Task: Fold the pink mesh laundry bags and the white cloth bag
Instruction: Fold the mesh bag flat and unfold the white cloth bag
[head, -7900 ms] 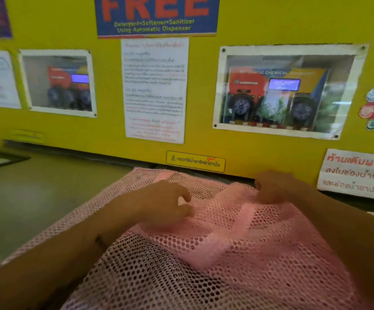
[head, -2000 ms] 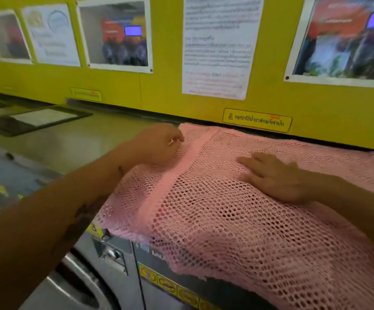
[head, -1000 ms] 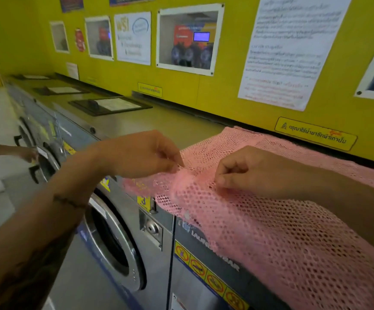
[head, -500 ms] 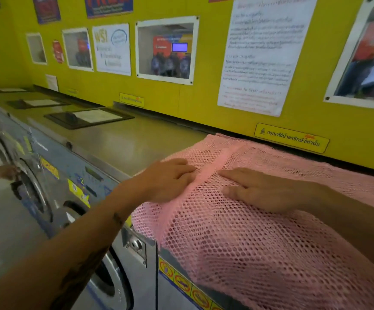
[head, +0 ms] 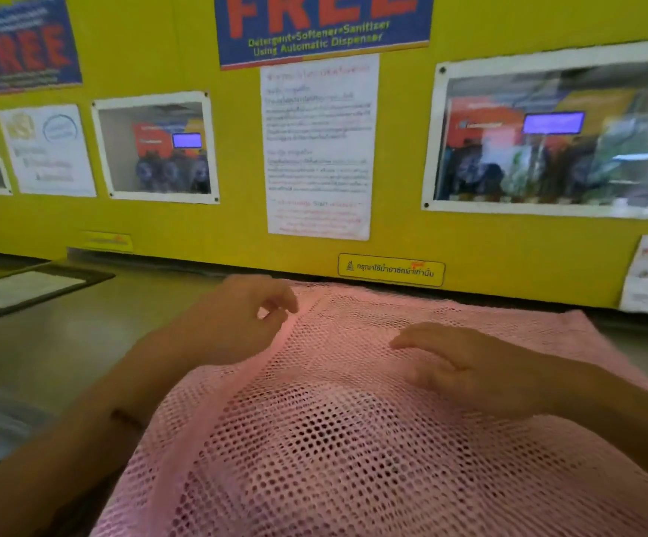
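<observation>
Pink mesh bag [head: 353,439] lies spread over the grey machine top [head: 63,343], filling the lower middle and lower right of the frame, with its far edge close under the yellow wall [head: 198,234]. The white cloth bag is not in view. The left hand [head: 233,323] is at the upper left corner of the bag, fingers loosely curled; the picture is blurred there, so I cannot tell if they pinch the edge or only touch it. The right hand [head: 469,374] rests on the mesh right of centre, fingers relaxed and a little bent, gripping nothing.

I judge that the step is to flatten the bag and bring its edges square before folding. To do it well, the right hand should hold the middle still while the left draws the thick seam strip [head: 237,385] straight, because this open net stretches and slides easily. The near part hangs over the front edge and can pull the bag down.
</observation>
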`<act>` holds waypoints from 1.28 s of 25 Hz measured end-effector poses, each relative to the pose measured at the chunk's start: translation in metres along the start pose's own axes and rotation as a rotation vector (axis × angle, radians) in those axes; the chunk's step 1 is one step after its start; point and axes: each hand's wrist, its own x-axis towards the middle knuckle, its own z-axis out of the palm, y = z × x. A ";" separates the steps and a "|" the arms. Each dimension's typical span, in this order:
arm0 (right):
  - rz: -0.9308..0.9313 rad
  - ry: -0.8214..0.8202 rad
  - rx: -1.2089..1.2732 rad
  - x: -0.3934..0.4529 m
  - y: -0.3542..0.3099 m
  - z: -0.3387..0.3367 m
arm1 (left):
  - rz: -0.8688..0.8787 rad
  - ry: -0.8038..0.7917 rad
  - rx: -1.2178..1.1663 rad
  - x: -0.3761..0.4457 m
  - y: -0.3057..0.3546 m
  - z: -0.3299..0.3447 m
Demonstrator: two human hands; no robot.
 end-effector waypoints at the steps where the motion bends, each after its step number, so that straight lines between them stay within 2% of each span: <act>1: 0.041 0.006 -0.017 -0.016 0.012 -0.007 | 0.042 -0.018 -0.060 0.013 0.019 0.004; 4: 0.166 0.013 -0.083 -0.061 0.052 -0.026 | 0.132 -0.071 -0.177 0.045 0.079 0.018; 8: 0.313 0.035 -0.107 -0.120 0.100 -0.049 | 0.243 -0.163 -0.217 0.076 0.159 0.047; 14: 0.418 0.069 -0.161 -0.186 0.144 -0.069 | 0.272 -0.341 -0.210 0.090 0.254 0.099; 19: 0.448 0.009 -0.154 -0.197 0.173 -0.075 | 0.110 -0.753 0.017 0.069 0.308 0.146; 24: 0.403 -0.212 -0.275 -0.182 0.166 -0.101 | -0.061 -0.716 0.191 0.051 0.330 0.171; 26: 0.389 -0.249 -0.363 -0.170 0.164 -0.114 | -0.090 -0.675 0.249 0.035 0.339 0.174; 29: 0.305 -0.177 -0.420 -0.141 0.170 -0.113 | -0.067 -0.517 0.360 0.008 0.359 0.172; 32: 0.161 -0.066 -0.494 -0.111 0.186 -0.090 | -0.093 -0.511 0.267 -0.005 0.368 0.163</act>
